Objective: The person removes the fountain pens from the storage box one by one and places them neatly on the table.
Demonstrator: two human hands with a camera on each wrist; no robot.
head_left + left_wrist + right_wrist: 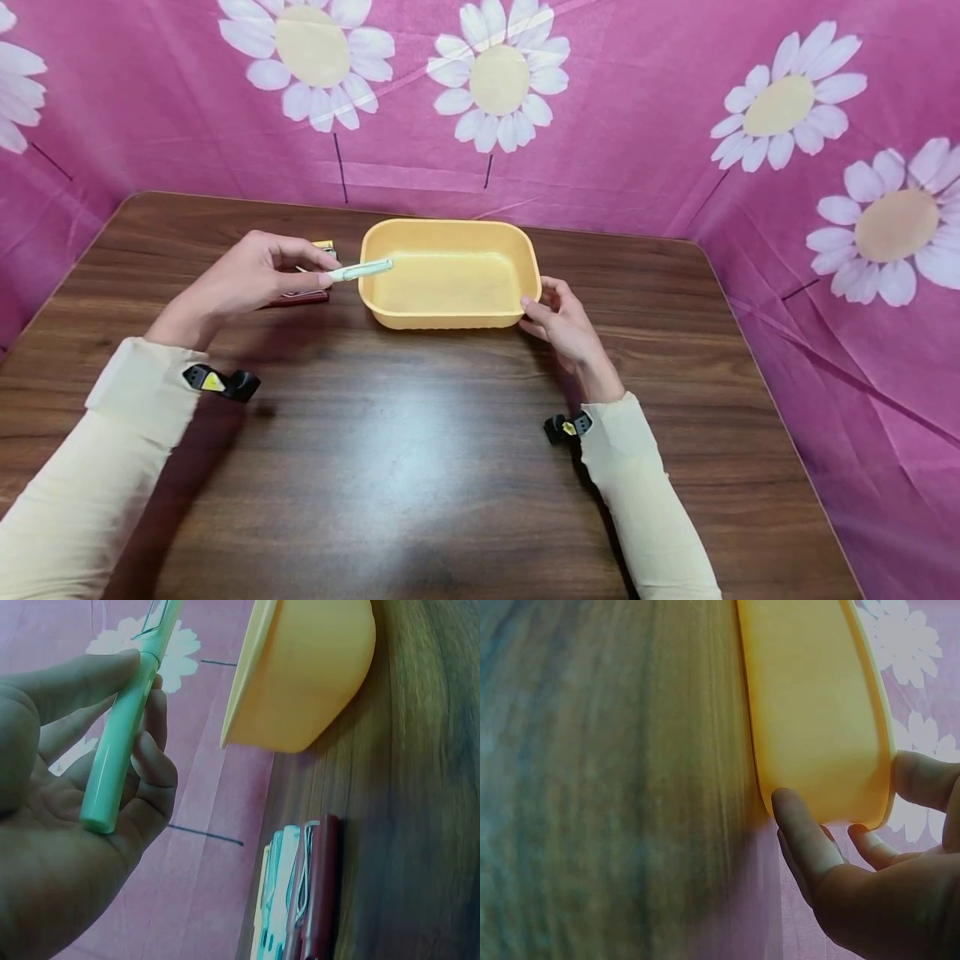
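My left hand (258, 271) pinches a pale green pen (363, 270) with a wire clip between thumb and fingers. Its clip end reaches over the left rim of a yellow plastic basin (450, 319); in the left wrist view the pen (116, 757) slants across the palm. At the basin's right front corner, my right hand (562, 323) holds the wall, thumb at the rim and fingers around the outside, as the basin (817, 712) also shows in the right wrist view. No objects are visible inside the basin. Below my left hand lie several pens, including a dark red pen (321, 885).
The basin stands on a dark wood-grain table (405, 467) near its back edge. Pink cloth (615, 117) with white daisies hangs behind and beside the table. The pens lie left of the basin, partly hidden by my left hand. Each sleeve cuff carries a small black wrist camera (221, 382).
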